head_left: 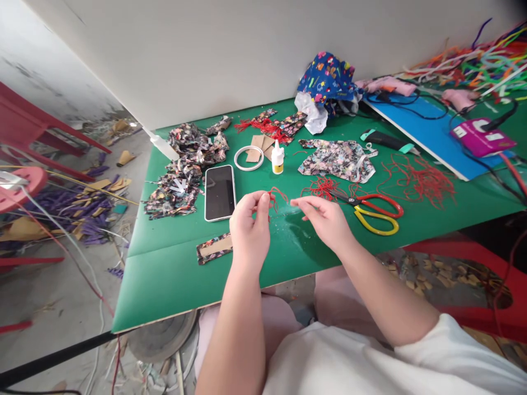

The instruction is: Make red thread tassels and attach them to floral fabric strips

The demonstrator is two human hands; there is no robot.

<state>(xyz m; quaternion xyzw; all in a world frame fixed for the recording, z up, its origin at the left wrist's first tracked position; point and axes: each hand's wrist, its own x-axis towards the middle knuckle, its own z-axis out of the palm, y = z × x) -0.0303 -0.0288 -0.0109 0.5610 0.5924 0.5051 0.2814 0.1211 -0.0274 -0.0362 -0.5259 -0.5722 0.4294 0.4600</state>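
Observation:
Above the front half of the green table [164, 285], my left hand [251, 227] is closed in a pinch on red thread [280, 192], a loop of which sticks out past the fingertips. My right hand [323, 216] hovers just to the right, thumb and forefinger pressed together; whatever is between them is too small to make out. Beside my left wrist lies a floral fabric strip with a cardboard core [214, 248], partly covered by the hand. Scissors [376, 211] with one red and one yellow handle rest right of my right hand, next to tangled red threads [323, 187].
A phone [219, 192], a glue bottle [278, 160], a white ring [248, 158] and floral scraps [181, 170] lie behind my hands. Farther right are a cutter knife [389, 141], a loose thread pile [428, 178], a blue board [415, 129] and pink glue guns [391, 85] with cables.

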